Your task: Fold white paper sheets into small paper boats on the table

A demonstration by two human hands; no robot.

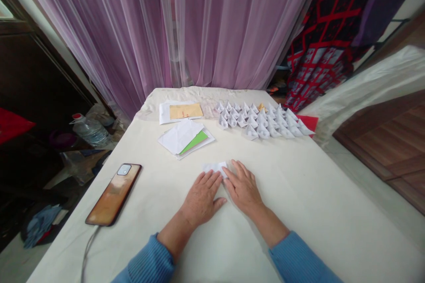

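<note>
A small white piece of paper (215,167), seemingly folded, lies flat on the table in front of me. Across its left and lower part rest the fingers of my left hand (203,199), stretched out flat with the thumb apart. My right hand (243,188) lies open at the paper's right edge, its index fingertip touching the paper. The rest of the sheet is hidden under my fingers. Beyond the hands, to the right, several folded white paper boats (262,130) stand in close rows.
A stack of white and green paper (186,138) lies ahead, with a tan envelope (186,111) on white sheets behind it. At the left, a phone (114,194) is plugged into a cable (86,252). Purple curtains (215,26) hang past the table's (299,212) far edge.
</note>
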